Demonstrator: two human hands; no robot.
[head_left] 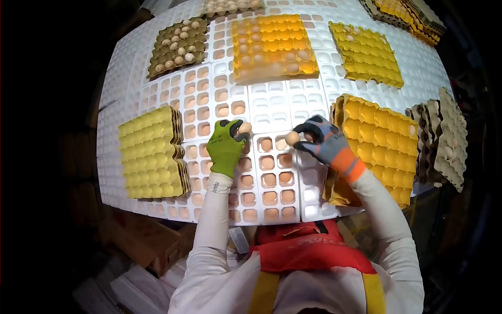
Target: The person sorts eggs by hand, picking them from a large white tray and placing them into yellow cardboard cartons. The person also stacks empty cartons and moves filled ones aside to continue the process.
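Red apron (314, 254) nearest the camera; white trays (270, 104) beyond.
Left hand (228, 144) grips a first egg (244, 127) between gloved fingertips; right hand (325, 140) pinches a second egg (292, 138), both just above the trays. Hazards: a slack pinch could drop an egg; excess pressure, or striking a cell rim, could crack its shell. Obscured: a rounded shape behind the right fingers cannot be identified; the far carton (232, 6) is cut off.
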